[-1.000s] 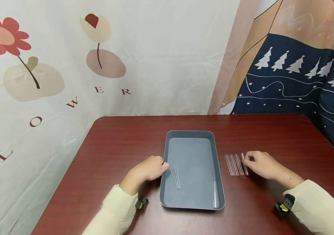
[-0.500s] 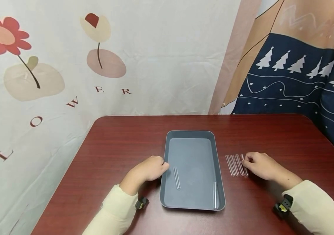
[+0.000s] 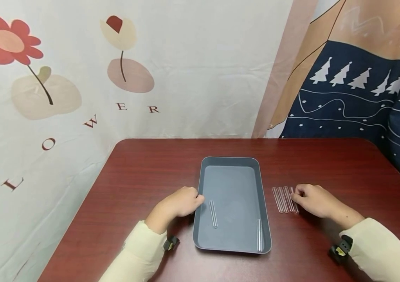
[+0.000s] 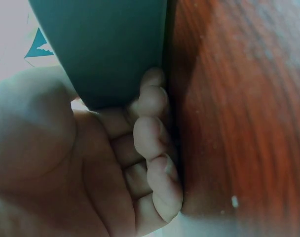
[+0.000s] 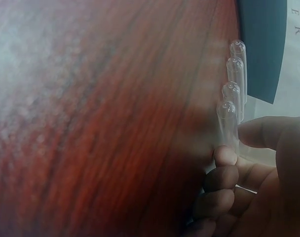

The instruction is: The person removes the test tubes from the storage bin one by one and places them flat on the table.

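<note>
The right hand (image 3: pixel 313 200), nearer than the left hand (image 3: pixel 180 201) gripping the tray (image 3: pixel 233 184), is pinching the rightmost clear tube (image 5: pixel 228 118) on its left, which is lying between tray and the table's (image 3: pixel 348 168) right edge, long axis running roughly far to near.

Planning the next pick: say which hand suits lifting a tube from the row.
Probably the right hand: it touches the end tube, while the left hand grips the tray on its opposite side.

Four clear round-ended tubes (image 3: pixel 283 200), side by side, just right of a shallow grey tray (image 3: pixel 233 192).
</note>
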### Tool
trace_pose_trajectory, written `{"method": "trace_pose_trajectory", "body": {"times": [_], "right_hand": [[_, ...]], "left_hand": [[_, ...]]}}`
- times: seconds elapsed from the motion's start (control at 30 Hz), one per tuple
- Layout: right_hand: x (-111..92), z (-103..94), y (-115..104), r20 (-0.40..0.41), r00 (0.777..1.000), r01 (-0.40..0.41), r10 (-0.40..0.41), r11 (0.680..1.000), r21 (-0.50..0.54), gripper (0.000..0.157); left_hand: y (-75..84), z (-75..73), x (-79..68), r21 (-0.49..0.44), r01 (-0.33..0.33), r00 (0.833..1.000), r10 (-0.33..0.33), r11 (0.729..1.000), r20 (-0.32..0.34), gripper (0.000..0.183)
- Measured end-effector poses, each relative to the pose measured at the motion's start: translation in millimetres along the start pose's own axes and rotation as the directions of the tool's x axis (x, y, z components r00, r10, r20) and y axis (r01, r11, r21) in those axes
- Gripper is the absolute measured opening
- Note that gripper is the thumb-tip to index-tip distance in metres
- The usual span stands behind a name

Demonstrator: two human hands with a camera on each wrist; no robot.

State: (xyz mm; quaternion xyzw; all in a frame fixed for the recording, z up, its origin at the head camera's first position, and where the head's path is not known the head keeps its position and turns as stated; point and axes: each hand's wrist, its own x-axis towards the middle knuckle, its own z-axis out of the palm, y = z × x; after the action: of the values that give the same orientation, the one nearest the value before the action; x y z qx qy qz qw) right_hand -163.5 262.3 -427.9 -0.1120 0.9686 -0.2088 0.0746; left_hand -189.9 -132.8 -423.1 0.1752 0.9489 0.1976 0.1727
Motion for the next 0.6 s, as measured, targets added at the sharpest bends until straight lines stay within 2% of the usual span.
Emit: {"method": "trace_pose_trajectory", "body": {"times": [0.6], "right_hand": [[-0.4,0.4,0.1,-0.016,1.000,0.002,-0.002,1.000,-0.011,0.025]], "left_hand": [[2.2,-1.0,-1.6,0.007,0.000,1.000,-0.001,1.000,0.009,0.035]]}}
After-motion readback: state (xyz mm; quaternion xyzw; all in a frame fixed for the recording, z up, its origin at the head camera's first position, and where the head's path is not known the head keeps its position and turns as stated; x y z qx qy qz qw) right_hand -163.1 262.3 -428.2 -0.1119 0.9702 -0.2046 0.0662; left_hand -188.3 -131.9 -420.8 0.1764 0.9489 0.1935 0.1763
